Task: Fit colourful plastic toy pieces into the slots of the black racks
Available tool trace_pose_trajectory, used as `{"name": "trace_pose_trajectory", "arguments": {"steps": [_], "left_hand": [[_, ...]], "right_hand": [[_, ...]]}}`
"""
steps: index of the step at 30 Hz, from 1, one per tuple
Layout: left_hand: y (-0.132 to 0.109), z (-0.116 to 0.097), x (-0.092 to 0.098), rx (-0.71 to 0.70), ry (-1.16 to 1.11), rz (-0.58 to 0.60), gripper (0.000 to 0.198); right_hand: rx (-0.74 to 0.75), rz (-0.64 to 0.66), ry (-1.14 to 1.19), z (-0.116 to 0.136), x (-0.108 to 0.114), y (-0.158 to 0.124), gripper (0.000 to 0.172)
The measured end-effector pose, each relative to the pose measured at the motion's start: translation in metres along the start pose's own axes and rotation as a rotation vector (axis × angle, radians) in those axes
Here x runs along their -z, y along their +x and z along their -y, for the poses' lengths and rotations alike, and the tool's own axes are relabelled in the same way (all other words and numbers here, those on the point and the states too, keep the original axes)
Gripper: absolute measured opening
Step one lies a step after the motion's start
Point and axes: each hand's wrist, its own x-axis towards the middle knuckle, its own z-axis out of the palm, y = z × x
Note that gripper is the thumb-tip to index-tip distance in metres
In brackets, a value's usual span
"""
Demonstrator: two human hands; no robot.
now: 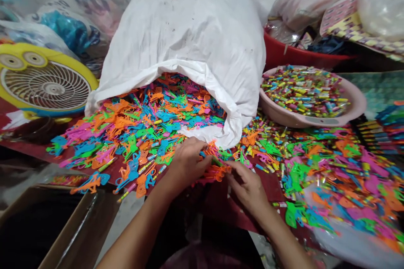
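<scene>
My left hand [187, 160] rests at the mouth of a big white sack [189, 38], its fingers curled around an orange plastic toy piece [217, 171]. My right hand [248, 185] sits just beside it, fingertips pinching the same orange piece from the right. Out of the sack spills a heap of small colourful plastic toy pieces [135, 130] in orange, blue, green and pink. Both hands meet over the table's front edge.
A pink basin [353, 111] holds several small colourful tubes. More toy pieces and tubes cover a clear plastic sheet [334, 176] at right. A yellow fan [44, 84] stands at left, an open cardboard box [78, 227] at lower left, a red tub [284, 52] behind.
</scene>
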Motion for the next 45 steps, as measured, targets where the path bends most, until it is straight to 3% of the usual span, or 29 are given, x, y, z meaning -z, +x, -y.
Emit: {"name": "trace_pose_trajectory", "arguments": {"steps": [3,6,11,16,20,25,29,33,36,39,45], "left_hand": [[0.001,0.001,0.003,-0.005,-0.159,0.016,0.033],[0.007,0.001,-0.001,0.079,-0.224,0.06,0.043],[0.016,-0.002,-0.007,0.125,-0.146,0.099,0.03],[0.02,-0.01,0.006,0.062,-0.146,0.224,0.028],[0.023,-0.012,0.01,0.147,-0.222,0.272,0.033],[0.017,-0.009,0.006,0.259,-0.308,0.15,0.039],[0.011,-0.014,0.003,0.302,-0.355,0.109,0.03],[0.012,-0.02,0.002,0.312,-0.329,0.096,0.028],[0.014,-0.022,0.003,0.283,-0.267,0.114,0.026],[0.016,-0.02,0.006,0.279,-0.243,0.153,0.027],[0.018,-0.017,0.013,0.239,-0.218,0.219,0.026]], "right_hand": [[-0.046,-0.134,0.033,-0.001,0.004,-0.005,0.018],[-0.003,-0.205,0.034,-0.001,0.009,0.004,0.031],[0.168,-0.063,0.012,0.003,0.015,0.032,0.027],[0.177,0.046,-0.085,0.012,0.017,0.043,0.025],[0.133,0.05,-0.057,0.009,0.019,0.049,0.021],[0.074,-0.067,0.197,-0.003,0.026,0.036,0.04],[0.12,-0.113,0.314,-0.001,0.028,0.015,0.033],[0.219,-0.145,0.25,0.006,0.019,0.008,0.034],[0.278,-0.159,0.171,0.006,0.01,0.01,0.024],[0.255,-0.191,0.142,0.004,0.005,0.012,0.015],[0.214,-0.256,0.034,0.008,-0.005,0.013,0.019]]}}
